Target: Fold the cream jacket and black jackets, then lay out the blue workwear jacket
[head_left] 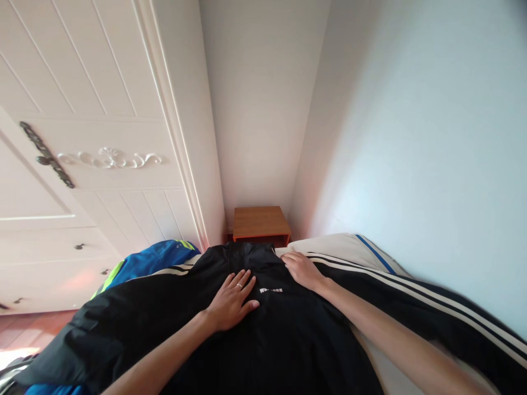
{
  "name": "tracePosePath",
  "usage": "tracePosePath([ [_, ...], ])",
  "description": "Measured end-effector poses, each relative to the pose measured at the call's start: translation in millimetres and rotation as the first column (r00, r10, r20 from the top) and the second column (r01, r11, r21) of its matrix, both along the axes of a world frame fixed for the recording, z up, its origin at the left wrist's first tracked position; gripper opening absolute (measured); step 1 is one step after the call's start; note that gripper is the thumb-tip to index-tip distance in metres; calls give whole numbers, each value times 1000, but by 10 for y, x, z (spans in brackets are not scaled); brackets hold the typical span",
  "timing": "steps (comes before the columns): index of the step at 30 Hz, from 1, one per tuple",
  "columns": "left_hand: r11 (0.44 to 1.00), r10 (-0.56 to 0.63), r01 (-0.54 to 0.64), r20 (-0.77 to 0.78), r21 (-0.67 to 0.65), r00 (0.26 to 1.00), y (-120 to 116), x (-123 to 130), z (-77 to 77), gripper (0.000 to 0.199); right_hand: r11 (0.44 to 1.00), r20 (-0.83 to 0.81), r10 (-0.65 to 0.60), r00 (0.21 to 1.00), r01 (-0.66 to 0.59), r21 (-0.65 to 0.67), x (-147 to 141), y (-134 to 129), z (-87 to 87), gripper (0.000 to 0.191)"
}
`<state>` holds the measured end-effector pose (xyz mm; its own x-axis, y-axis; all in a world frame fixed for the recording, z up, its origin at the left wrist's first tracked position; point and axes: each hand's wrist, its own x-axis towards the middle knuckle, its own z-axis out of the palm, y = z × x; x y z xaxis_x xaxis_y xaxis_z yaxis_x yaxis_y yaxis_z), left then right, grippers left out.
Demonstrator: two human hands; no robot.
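A black jacket (284,334) lies spread out, its collar at the far end and both sleeves stretched to the sides. White stripes run along the sleeves, and small white lettering sits on the chest. My left hand (233,300), with a ring on one finger, rests flat on the jacket's upper front, fingers spread. To the right of the collar, my right hand (300,269) has its fingers bent together on the jacket's shoulder, pinching the fabric there.
Blue clothing with yellow-green trim (152,262) lies beyond the left sleeve. A white wardrobe (123,137) stands at the left. Past the collar is a small wooden nightstand (261,221). A pale wall (432,137) rises at the right, beside a light cover with a blue stripe (337,246).
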<state>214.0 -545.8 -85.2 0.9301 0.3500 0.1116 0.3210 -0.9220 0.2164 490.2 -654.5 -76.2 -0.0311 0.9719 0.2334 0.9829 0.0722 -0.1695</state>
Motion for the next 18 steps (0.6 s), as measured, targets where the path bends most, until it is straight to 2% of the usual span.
tracePosePath([
  [2,995,38,-35,26,-97,999,115,159,227,57,998,-21,64,998,-63,32,-35,-41,45,36],
  [4,969,143,-116,116,-217,983,311,430,443,58,994,-87,110,990,-108,20,-74,-35,124,32],
  [6,970,164,-127,172,-205,971,552,770,588,49,993,-181,106,978,-113,-26,-85,6,214,26],
  [7,974,133,-98,164,-205,978,672,943,625,46,994,-221,85,972,-97,-44,-72,38,255,27],
  [10,967,29,-8,79,-255,996,971,1379,615,41,997,-291,-17,957,-7,-82,47,161,340,38],
  [12,948,-44,43,4,-316,999,1096,1556,551,34,988,-342,-58,938,5,-156,161,247,352,37],
  [15,905,-141,102,-64,-412,988,1196,1658,439,23,954,-414,-35,910,-92,-285,314,349,320,27],
  [18,896,-106,75,-48,-437,993,1234,1654,324,23,939,-447,-43,894,-117,-324,423,411,280,17],
])
